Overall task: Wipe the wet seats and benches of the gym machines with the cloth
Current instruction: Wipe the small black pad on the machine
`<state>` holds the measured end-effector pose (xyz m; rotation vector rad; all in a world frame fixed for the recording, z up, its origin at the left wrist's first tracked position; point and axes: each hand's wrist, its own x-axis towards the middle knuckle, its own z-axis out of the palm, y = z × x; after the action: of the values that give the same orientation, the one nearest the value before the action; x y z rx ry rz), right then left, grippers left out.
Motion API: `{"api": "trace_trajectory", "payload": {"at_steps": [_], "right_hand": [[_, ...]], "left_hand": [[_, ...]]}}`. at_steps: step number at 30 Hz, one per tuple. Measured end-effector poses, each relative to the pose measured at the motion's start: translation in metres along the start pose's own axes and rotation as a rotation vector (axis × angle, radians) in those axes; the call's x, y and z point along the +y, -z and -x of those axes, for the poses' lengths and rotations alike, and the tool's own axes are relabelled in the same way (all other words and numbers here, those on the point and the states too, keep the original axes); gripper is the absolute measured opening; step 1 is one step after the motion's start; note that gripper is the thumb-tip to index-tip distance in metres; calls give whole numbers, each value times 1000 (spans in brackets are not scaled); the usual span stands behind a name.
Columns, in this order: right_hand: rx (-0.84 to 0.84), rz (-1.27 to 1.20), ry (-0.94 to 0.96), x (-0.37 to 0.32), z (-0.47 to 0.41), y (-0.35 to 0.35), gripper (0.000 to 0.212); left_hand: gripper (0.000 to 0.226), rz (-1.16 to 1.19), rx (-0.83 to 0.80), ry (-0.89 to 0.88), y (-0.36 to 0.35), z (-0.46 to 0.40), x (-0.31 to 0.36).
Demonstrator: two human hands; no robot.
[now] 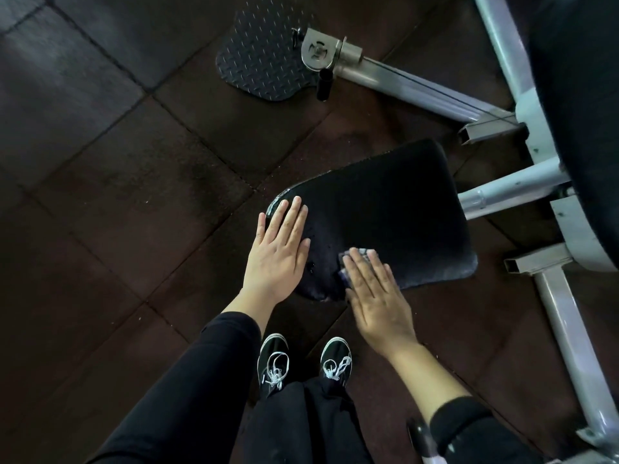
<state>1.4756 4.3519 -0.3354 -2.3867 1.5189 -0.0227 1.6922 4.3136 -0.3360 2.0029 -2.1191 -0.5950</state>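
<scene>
A black padded seat (pixel 395 209) of a gym machine lies in the middle of the view, with water drops glinting on its near left part. My left hand (pixel 278 252) rests flat on the seat's near left corner, fingers straight. My right hand (pixel 375 296) presses a small pale folded cloth (pixel 358 256) onto the seat's near edge with straight fingers. Most of the cloth is hidden under that hand; only its far edge shows past the fingertips.
The machine's pale grey frame (pixel 566 329) runs along the right side, with a dark back pad (pixel 582 95) at top right. A black textured footplate (pixel 261 55) on a metal arm sits at the top. Dark rubber floor tiles (pixel 117 195) surround my two shoes (pixel 304 363).
</scene>
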Motion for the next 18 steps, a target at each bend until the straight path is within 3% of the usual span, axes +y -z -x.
{"api": "trace_trajectory", "payload": {"at_steps": [8,18], "right_hand": [[-45,1,-280,52,-46,32,57],[-182,39,133,3,-146,39,66]], "left_hand": [[55,-25,-15,18,0,-1,1],[56,44,94,166,-7,2,17]]}}
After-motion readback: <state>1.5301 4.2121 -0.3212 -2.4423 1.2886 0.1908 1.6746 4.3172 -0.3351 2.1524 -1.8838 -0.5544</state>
